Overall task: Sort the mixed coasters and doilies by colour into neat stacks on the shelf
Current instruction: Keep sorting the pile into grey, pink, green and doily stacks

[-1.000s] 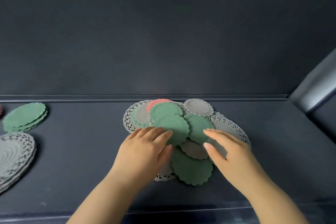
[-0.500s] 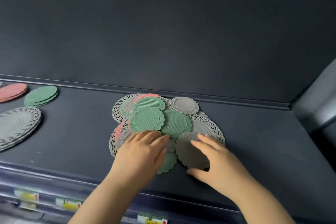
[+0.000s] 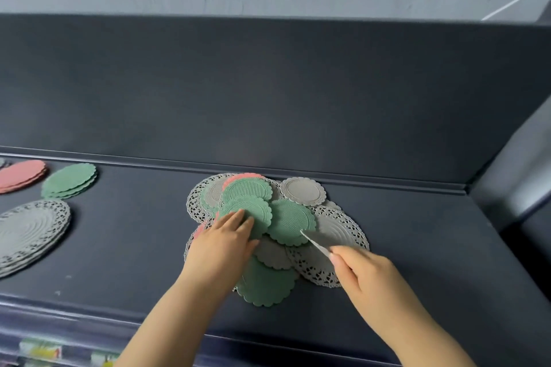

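The right hand (image 3: 366, 274) has just lifted a grey scalloped round coaster (image 3: 316, 243) off the mixed pile of green, pink and grey coasters and lace doilies (image 3: 290, 222). It pinches the coaster, tilted, at the pile's 4 o'clock. The left hand (image 3: 222, 244) lies flat-fingered on a green ribbed scalloped coaster (image 3: 253, 208), gripping nothing. The freed piece likely goes to the stack of grey lace doilies (image 3: 29, 232), far off at 9 o'clock.

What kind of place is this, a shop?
Probably a shop, though I can't be sure: a dark display shelf with a tall back panel, coloured label strips on the edge below, and a green coaster stack laid out neatly.
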Available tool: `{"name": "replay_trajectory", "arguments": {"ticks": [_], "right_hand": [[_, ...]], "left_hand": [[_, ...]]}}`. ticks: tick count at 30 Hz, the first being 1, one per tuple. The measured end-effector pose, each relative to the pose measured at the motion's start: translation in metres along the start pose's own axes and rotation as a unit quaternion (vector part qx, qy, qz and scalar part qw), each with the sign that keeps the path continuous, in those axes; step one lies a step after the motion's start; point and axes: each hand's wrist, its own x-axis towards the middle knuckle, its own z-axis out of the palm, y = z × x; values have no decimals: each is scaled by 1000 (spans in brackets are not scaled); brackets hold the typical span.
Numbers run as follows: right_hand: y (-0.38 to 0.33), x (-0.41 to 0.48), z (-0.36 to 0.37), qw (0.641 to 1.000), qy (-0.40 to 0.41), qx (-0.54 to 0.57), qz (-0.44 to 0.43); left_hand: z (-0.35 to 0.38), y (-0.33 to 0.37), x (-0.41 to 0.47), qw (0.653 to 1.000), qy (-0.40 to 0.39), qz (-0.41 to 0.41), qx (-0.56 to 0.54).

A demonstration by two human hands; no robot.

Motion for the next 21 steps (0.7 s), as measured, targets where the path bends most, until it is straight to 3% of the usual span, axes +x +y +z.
{"name": "replay_trajectory", "arguments": {"ticks": [5,9,15,21], "right_hand": [[-10,3,7,995,61,-77,10],[-16,3,17,991,76,-106,7],[-14,9,11,991,133,-19,28],[-17,25,-1,974,217,68,-19]], "left_hand": [[7,-6,2,995,73,64,-19],[4,-7,-2,995,64,61,-40],[-11,-6,-6,988,96,78,-90],[-36,0,-4,984,137,59,-94]]}}
